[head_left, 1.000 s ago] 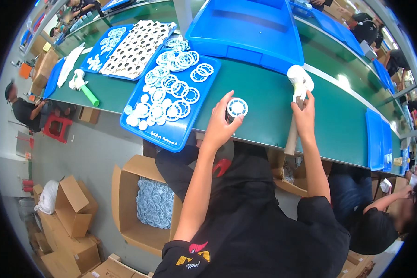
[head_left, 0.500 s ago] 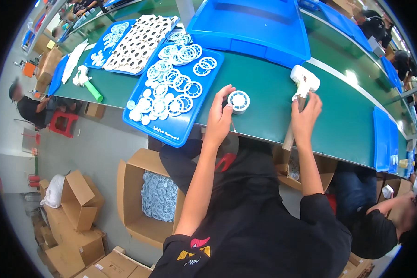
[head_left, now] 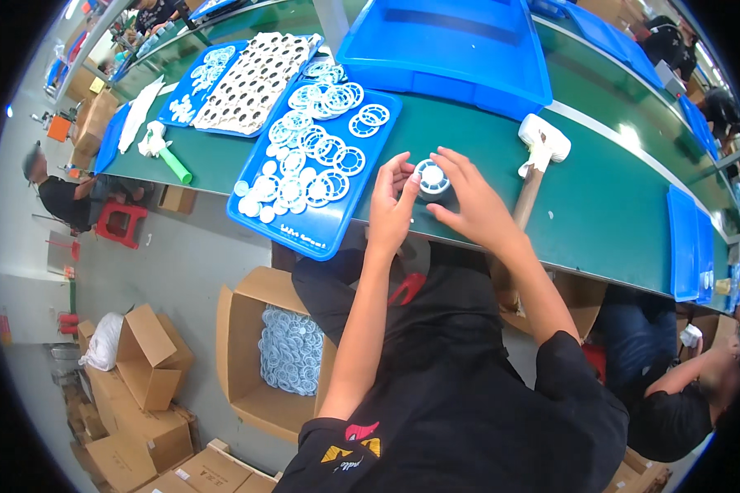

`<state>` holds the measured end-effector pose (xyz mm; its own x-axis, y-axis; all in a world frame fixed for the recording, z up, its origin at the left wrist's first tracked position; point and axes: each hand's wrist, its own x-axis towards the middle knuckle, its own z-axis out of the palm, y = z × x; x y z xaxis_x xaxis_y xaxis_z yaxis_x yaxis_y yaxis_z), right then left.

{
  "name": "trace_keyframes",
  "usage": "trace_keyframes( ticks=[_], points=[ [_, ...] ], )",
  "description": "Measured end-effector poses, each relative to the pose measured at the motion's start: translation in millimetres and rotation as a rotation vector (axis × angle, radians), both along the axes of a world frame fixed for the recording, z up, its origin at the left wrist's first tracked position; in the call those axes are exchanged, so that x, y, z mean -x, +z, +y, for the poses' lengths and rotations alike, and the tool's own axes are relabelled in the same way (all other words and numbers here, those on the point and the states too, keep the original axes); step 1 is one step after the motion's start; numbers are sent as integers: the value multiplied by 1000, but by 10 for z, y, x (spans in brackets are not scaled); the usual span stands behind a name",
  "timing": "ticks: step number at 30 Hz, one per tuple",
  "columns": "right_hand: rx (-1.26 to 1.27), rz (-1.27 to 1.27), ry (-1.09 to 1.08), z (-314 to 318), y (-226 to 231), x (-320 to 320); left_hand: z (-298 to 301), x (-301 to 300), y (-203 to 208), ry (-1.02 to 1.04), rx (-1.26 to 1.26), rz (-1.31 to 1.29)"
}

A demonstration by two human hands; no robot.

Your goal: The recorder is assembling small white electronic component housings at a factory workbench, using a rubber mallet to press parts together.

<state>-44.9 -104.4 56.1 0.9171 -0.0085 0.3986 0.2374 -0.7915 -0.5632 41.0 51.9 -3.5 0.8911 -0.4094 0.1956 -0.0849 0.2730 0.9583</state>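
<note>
A white round wheel-like part [head_left: 432, 178] with a slotted ring and plain hub stands on the green bench in front of me. My left hand [head_left: 393, 204] is closed against its left side, thumb and curled fingers at the rim. My right hand [head_left: 478, 201] is open on the other side, thumb and fingers spread around the part, apparently holding nothing. To the right lies a mallet with a white wrapped head [head_left: 544, 138] and wooden handle [head_left: 529, 197]; my right forearm partly hides the handle's lower end.
Left of my hands, a blue tray [head_left: 308, 234] holds white slotted rings and small discs. Beyond are a cream holed tray [head_left: 251, 86], a green-handled mallet [head_left: 175, 167] and a large blue bin [head_left: 444, 74]. Below, a cardboard box [head_left: 242, 353] holds many pale blue rings. Co-workers sit nearby.
My right hand has let go of the mallet, leaving it on the bench, and has moved left to the round part. My left hand stays beside the part.
</note>
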Motion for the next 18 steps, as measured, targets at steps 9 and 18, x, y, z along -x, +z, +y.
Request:
trace_keyframes(
  ticks=[9, 18],
  points=[
    [-526, 119, -22, -100, -52, -1, -59, -6, 36, 142, -42, 52],
    [-874, 53, -298, -1070, 6, 947, -195, 123, 122, 196, -342, -248]
  ],
)
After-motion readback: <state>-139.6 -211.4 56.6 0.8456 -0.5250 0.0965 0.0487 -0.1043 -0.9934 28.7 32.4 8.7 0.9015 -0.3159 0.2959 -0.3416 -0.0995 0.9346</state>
